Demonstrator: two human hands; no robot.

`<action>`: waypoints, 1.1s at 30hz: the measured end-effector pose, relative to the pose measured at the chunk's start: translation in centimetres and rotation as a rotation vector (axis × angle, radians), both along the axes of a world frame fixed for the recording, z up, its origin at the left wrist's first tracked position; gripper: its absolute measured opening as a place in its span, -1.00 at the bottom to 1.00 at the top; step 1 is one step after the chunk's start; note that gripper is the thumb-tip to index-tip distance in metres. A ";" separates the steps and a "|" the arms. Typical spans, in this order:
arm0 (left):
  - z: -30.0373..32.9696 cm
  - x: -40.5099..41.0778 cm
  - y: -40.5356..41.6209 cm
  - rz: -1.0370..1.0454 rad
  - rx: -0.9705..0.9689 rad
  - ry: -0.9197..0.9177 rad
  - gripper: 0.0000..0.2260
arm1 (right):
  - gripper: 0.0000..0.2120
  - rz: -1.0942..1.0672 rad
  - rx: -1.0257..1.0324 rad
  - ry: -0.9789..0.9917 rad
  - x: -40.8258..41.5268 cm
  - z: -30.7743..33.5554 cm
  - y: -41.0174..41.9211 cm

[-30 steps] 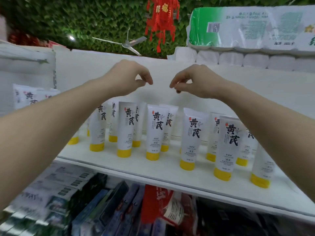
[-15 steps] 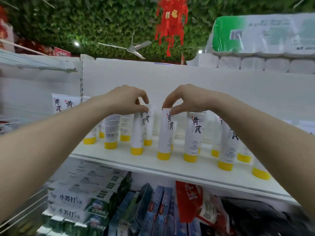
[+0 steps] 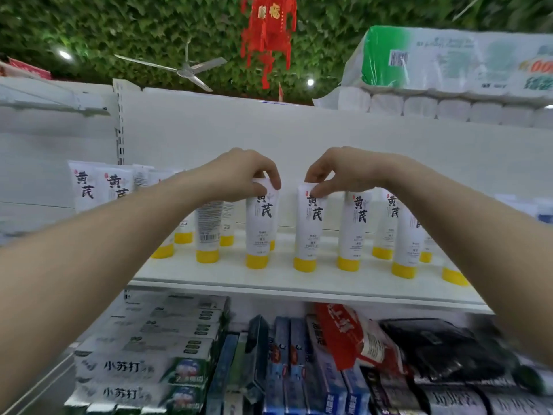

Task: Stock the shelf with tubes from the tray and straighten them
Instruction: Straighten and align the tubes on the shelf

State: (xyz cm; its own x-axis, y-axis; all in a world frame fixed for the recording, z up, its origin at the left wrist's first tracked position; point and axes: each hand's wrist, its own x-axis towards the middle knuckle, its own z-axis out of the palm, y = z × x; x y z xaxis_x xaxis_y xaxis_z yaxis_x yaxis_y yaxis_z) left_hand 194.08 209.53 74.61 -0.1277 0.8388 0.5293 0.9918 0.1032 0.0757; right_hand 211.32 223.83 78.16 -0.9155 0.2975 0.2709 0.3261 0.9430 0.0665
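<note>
The white shelf [image 3: 299, 278] is already well stocked: a front row of white tubes with yellow caps stands cap-down along it, with more tubes behind, so the stocking part is judged largely done as far as can be seen. No tray is visible, so how many tubes are left to bring cannot be told. Straightening is judged to be the step in hand. Most front tubes are turned label-forward, but one tube left of centre [image 3: 207, 232] is shown with its barcode side out and is judged to need turning. The tubes at far left [image 3: 100, 187] are partly hidden by the forearm. The left hand [image 3: 239, 172] is curled over the crimped top of one front tube [image 3: 259, 223], which is pinched between thumb and fingers [image 3: 273, 179]. The right hand [image 3: 344, 172] pinches the top of the neighbouring tube [image 3: 309, 226] in the same way. Both tubes stand upright on the shelf, just beside each other but apart
</note>
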 end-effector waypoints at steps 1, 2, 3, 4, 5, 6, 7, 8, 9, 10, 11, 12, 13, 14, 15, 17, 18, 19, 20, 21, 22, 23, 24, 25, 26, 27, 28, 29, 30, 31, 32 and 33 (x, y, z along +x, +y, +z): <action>0.0 -0.1 0.0 -0.020 0.000 -0.004 -0.78 | -0.87 -0.019 0.005 -0.009 0.0 0.0 -0.1; 0.0 -0.2 0.0 -0.035 0.000 -0.007 -0.78 | -0.84 -0.039 0.008 -0.021 -0.1 0.1 -0.1; -0.1 -0.3 0.0 -0.047 -0.001 -0.010 -0.78 | -0.82 -0.057 0.009 -0.029 -0.1 0.1 -0.1; -0.1 -0.5 0.1 -0.055 -0.002 -0.012 -0.78 | -0.81 -0.070 0.007 -0.035 -0.1 0.1 -0.1; -0.2 -0.6 0.1 -0.062 -0.005 -0.017 -0.78 | -0.81 -0.077 0.002 -0.037 -0.2 0.1 -0.2; -0.3 -0.7 0.1 -0.069 -0.008 -0.021 -0.78 | -0.80 -0.081 -0.005 -0.038 -0.3 0.1 -0.2; -0.3 -0.9 0.1 -0.076 -0.010 -0.025 -0.79 | -0.81 -0.087 -0.011 -0.040 -0.5 0.2 -0.2; -0.3 -1.0 0.1 -0.079 -0.015 -0.027 -0.80 | -0.83 -0.088 -0.018 -0.045 -0.5 0.2 -0.3; -0.2 -1.0 0.0 -0.080 -0.022 -0.032 -0.81 | -0.85 -0.088 -0.031 -0.053 -0.6 0.3 -0.2; -0.1 -1.2 0.0 -0.084 -0.023 -0.041 -0.84 | -0.88 -0.088 -0.051 -0.066 -0.7 0.4 -0.2; 0.1 -1.3 0.1 -0.090 -0.015 -0.051 -0.87 | -0.89 -0.087 -0.074 -0.076 -0.7 0.6 -0.2; 0.4 -1.5 0.1 -0.095 0.003 -0.062 -0.90 | -0.89 -0.078 -0.095 -0.074 -0.8 0.9 -0.1; 0.7 -1.8 0.3 -0.097 0.032 -0.071 -0.92 | -0.89 -0.062 -0.113 -0.045 -0.9 1.3 0.0; 1.1 -2.0 0.5 -0.096 0.064 -0.076 -0.94 | -0.88 -0.041 -0.124 0.007 -1.1 1.8 0.1; 1.5 -2.3 0.8 -0.091 0.089 -0.079 -0.94 | -0.87 -0.024 -0.118 0.069 -1.2 2.3 0.4; 2.4 -2.8 1.5 -0.076 0.116 -0.069 -0.95 | -0.87 -0.016 -0.046 0.165 -1.5 3.3 1.1; 2.9 -3.1 1.8 -0.066 0.124 -0.056 -0.95 | -0.87 -0.022 -0.006 0.181 -1.7 3.6 1.5; 3.3 -3.3 2.2 -0.056 0.128 -0.045 -0.95 | -0.87 -0.032 0.018 0.179 -2.0 3.8 1.9; 3.8 -3.6 2.6 -0.046 0.122 -0.042 -0.94 | -0.86 -0.042 0.023 0.165 -2.2 3.9 2.4; 4.1 -3.7 3.0 -0.032 0.103 -0.043 -0.91 | -0.86 -0.051 0.018 0.145 -2.6 3.9 2.9; 4.4 -3.8 3.4 -0.014 0.068 -0.041 -0.86 | -0.85 -0.057 0.008 0.120 -2.9 4.0 3.3; 4.6 -3.9 3.8 0.008 0.017 -0.027 -0.81 | -0.86 -0.065 -0.005 0.090 -3.3 4.0 3.7; 4.8 -3.9 4.3 0.032 -0.048 -0.002 -0.76 | -0.87 -0.072 -0.023 0.056 -3.6 4.0 4.1; 4.9 -3.9 4.8 0.055 -0.120 0.029 -0.71 | -0.88 -0.074 -0.047 0.016 -3.9 4.0 4.3; 5.0 -3.9 5.3 0.073 -0.189 0.058 -0.69 | -0.89 -0.073 -0.074 -0.026 -4.2 3.9 4.6; 5.0 -4.0 5.7 0.087 -0.248 0.078 -0.70 | -0.89 -0.070 -0.100 -0.067 -4.4 3.9 4.8; 5.0 -4.0 6.2 0.094 -0.292 0.086 -0.72 | -0.88 -0.069 -0.118 -0.103 -4.6 3.8 5.0; 5.0 -4.1 6.6 0.094 -0.322 0.085 -0.74 | -0.86 -0.067 -0.130 -0.133 -4.8 3.8 5.2; 5.0 -4.1 6.9 0.092 -0.339 0.080 -0.78 | -0.83 -0.062 -0.139 -0.153 -4.9 3.8 5.4; 5.0 -4.2 7.2 0.091 -0.343 0.077 -0.81 | -0.80 -0.054 -0.147 -0.168 -5.0 3.7 5.6; 4.9 -4.3 7.4 0.093 -0.339 0.079 -0.83 | -0.78 -0.041 -0.151 -0.176 -5.1 3.7 5.7; 4.9 -4.4 7.6 0.096 -0.331 0.085 -0.86 | -0.77 -0.028 -0.150 -0.178 -5.1 3.7 5.8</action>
State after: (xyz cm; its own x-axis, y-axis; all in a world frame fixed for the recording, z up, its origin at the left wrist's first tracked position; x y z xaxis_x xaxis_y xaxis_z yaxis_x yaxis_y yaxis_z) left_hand 189.72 217.13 79.53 -0.1812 0.9529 0.2431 0.9777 0.2013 -0.0603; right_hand 206.20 229.60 81.84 -0.9358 0.3479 0.0573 0.3476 0.9375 -0.0148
